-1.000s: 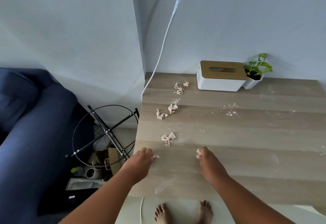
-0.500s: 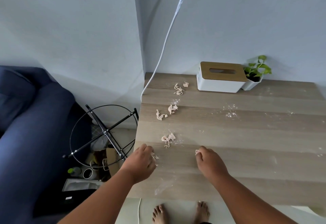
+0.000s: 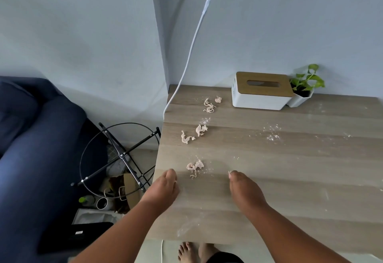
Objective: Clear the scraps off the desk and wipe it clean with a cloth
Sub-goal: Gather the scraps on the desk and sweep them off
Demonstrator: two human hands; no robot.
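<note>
Pale dough-like scraps lie in a row along the left side of the wooden desk: a near clump, two middle pieces and a far pair. White powder dusts the surface. My left hand sits at the desk's left edge with its fingers curled under around a small scrap that barely shows. My right hand is just right of the near clump and pinches a tiny scrap at its fingertips. No cloth is in view.
A white tissue box with a wooden lid and a small potted plant stand at the back against the wall. A white cable hangs down the corner. Left of the desk are a black wire stand, floor clutter and a blue sofa.
Both hands have crept a little forward toward the near clump. The scrap at my left fingertips has been drawn in under the curled fingers.
</note>
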